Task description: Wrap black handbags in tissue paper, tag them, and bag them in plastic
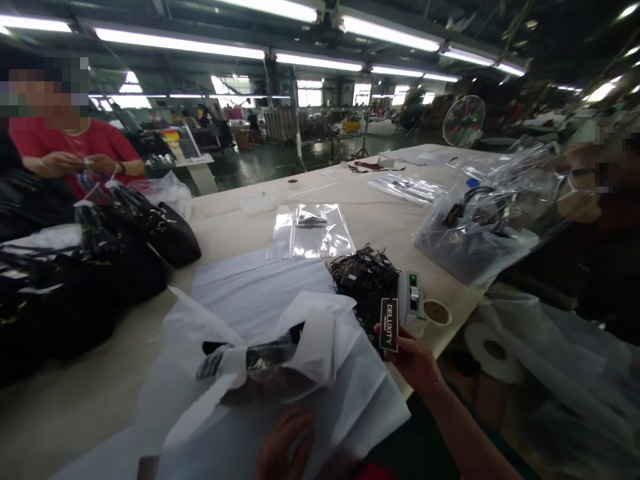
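Observation:
My right hand [417, 363] pinches a dark hang tag [389, 325] with light lettering that reads DELUXITY, held upright over the table edge. Just behind it lies a heap of black tags with strings [365, 273]. In front of me, white wrapping paper [320, 333] surrounds an object with black and clear-wrapped parts [270, 357], probably a bag's handles; most of it is hidden. My left hand [287, 443] is low at the near side of this bundle, blurred, so its fingers and any hold are unclear. White sheets [250, 273] lie beneath.
Black handbags [175, 233] crowd the left, where a person in red [75, 147] works. Clear plastic sleeves [320, 233] lie ahead. Right of the tags are a tape dispenser [413, 297] and a tape roll [438, 312]. A plastic-covered bag [470, 233] stands near another person at right.

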Demonstrator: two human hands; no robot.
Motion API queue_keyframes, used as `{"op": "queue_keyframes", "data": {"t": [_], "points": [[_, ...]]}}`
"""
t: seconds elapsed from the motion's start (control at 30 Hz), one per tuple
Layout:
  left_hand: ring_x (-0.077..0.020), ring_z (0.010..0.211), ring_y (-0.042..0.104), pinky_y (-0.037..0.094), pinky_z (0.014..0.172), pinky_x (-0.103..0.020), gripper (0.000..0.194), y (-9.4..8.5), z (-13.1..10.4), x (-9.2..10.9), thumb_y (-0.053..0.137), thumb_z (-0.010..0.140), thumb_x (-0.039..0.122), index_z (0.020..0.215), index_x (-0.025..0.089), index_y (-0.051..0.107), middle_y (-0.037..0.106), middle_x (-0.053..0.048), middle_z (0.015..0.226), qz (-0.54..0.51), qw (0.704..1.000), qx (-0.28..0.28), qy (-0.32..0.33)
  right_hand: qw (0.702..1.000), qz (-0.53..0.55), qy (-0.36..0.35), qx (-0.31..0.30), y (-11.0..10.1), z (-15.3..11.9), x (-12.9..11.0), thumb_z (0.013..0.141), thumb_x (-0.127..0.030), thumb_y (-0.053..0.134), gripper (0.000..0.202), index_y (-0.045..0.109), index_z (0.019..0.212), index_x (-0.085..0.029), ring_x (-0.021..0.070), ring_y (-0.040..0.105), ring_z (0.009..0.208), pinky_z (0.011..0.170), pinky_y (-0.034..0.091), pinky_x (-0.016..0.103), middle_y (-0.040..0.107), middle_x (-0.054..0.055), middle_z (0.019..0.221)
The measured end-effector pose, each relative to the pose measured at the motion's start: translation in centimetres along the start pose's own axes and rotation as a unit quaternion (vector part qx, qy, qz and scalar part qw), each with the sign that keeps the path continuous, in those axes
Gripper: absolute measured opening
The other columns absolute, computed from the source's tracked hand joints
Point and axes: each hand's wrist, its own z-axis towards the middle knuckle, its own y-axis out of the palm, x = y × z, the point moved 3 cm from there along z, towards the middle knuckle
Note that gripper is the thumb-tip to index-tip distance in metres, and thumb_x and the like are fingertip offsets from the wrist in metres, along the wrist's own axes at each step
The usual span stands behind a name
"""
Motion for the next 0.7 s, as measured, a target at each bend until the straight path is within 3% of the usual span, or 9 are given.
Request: {"op": "queue_keyframes", "data": {"t": [0.07,0.17,0.3,0.4,0.47,0.7], "points": [[-0.0212,0.086,0.065,0.052,0.079,-0.029,0.021,0.6,1.4,1.4,0.060,0.079,0.032,0.094,0.022,0.071,0.071,-0.007,0.094,-0.127,0.983,-0.034,-0.128,0.998,0.010,0.038,-0.052,2.3,-2.6,0.8,0.059,-0.024,0.071,0.033,0.070,0.091,-0.016,0.0087,0.047,0.053,0.044,0.033,0.021,0.070,0.008,0.088],[-0.0238,0.090,0.061,0.048,0.081,-0.034,0.031,1.2,2.7,3.2,0.068,0.070,0.035,0.095,0.017,0.071,0.069,-0.008,0.097,-0.323,0.904,-0.055,-0.275,0.985,0.018,0.107,-0.133,5.1,-5.9,2.9,0.057,-0.026,0.069,0.037,0.070,0.093,-0.015,0.0087,0.047,0.051,0.045,0.032,0.021,0.070,0.008,0.085],[-0.0240,0.088,0.060,0.045,0.074,-0.033,0.036,1.5,3.3,4.6,0.062,0.072,0.041,0.092,0.012,0.070,0.068,-0.013,0.096,-0.548,0.777,-0.080,-0.299,0.953,-0.010,0.204,-0.223,7.1,-9.0,5.6,0.051,-0.024,0.069,0.048,0.069,0.098,-0.015,0.0160,0.057,0.070,0.059,0.040,0.024,0.069,0.007,0.085],[-0.0236,0.081,0.061,0.045,0.070,-0.033,0.039,1.0,2.7,4.4,0.062,0.072,0.045,0.089,0.010,0.069,0.068,-0.014,0.092,-0.628,0.705,-0.065,-0.323,0.933,-0.050,0.248,-0.256,7.8,-10.2,6.6,0.048,-0.022,0.069,0.047,0.069,0.095,-0.015,0.0169,0.057,0.076,0.064,0.040,0.024,0.068,0.005,0.086],[-0.0241,0.084,0.062,0.045,0.076,-0.034,0.039,0.4,2.1,3.8,0.066,0.069,0.043,0.089,0.010,0.068,0.069,-0.013,0.090,-0.636,0.688,-0.030,-0.347,0.921,-0.066,0.272,-0.269,8.1,-10.7,7.0,0.048,-0.021,0.069,0.043,0.069,0.091,-0.015,0.0145,0.054,0.070,0.063,0.038,0.022,0.066,0.003,0.081],[-0.0193,0.068,0.062,0.046,0.071,-0.033,0.035,-1.7,0.8,2.3,0.077,0.057,0.033,0.079,0.009,0.066,0.068,-0.009,0.073,-0.603,0.713,0.047,-0.356,0.898,-0.097,0.314,-0.292,8.8,-11.4,8.4,0.049,-0.022,0.070,0.043,0.069,0.092,-0.014,0.0141,0.051,0.070,0.064,0.035,0.022,0.062,0.001,0.079]]}}
